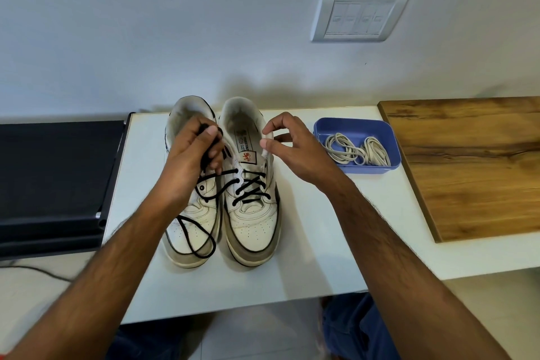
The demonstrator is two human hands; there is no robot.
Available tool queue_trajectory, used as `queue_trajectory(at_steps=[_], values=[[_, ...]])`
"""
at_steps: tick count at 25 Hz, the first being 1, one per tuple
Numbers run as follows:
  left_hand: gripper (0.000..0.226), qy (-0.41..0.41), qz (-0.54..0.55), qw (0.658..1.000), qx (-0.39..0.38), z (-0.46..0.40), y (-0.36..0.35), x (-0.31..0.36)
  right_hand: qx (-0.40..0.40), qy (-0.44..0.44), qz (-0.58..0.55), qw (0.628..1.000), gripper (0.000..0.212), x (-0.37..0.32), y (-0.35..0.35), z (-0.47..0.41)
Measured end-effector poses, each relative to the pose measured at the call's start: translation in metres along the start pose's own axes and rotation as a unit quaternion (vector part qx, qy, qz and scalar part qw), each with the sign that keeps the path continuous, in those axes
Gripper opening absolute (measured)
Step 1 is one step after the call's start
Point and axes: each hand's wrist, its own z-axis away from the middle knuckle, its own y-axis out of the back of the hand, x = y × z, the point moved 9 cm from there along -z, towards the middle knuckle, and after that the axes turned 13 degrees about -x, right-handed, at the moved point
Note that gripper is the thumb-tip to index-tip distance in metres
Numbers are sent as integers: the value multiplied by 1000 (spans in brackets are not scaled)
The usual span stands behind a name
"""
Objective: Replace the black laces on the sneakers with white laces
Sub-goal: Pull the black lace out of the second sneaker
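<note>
Two white sneakers stand side by side on a white table [292,272], toes pointing toward the person. Take the right sneaker [251,184] as the middle of everything. It has a black lace [248,187] crossed through its holes, and a small red picture on its tongue. The left sneaker [190,228] is just beside it, touching or almost touching. The left hand [190,161] is over the top part of the left sneaker. Its fingers are curled round a bunch of the other black lace [198,238], and a long loop of that lace hangs down and lies on the toe of the left sneaker. Part of it is also pulled across toward the right sneaker's holes. The right hand [295,149] is at the outer side of the right sneaker, by its opening. Its thumb and first finger pinch the white edge of the shoe's collar, and the other fingers are bent and lifted up. A blue tray [388,137] sits on the table near the right sneaker, on the far side of the right hand. Two bundles of white laces [356,150] lie inside the tray, one beside the other. Past the tray lies a brown wooden board [482,155]. On the other side, past the left sneaker, is a black flat thing [52,178] next to the table. Up on the wall behind the right sneaker is a white switch plate [361,14].
</note>
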Motion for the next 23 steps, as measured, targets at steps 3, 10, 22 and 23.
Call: queue_trajectory(at_steps=[3, 10, 22, 23], values=[[33, 30, -49, 998, -1, 7, 5, 15, 1, 1, 9, 1000, 11, -1, 0, 1], [57, 94, -524, 836, -135, 23, -10, 14, 41, 75, 177, 980, 6, -18, -6, 3], [16, -41, -575, 817, 28, 1, -7, 17, -9, 74, 387, 919, 4, -25, -44, 8], [15, -33, -562, 826, 25, 0, -5, 16, -6, 73, 385, 920, 4, -26, -43, 8]])
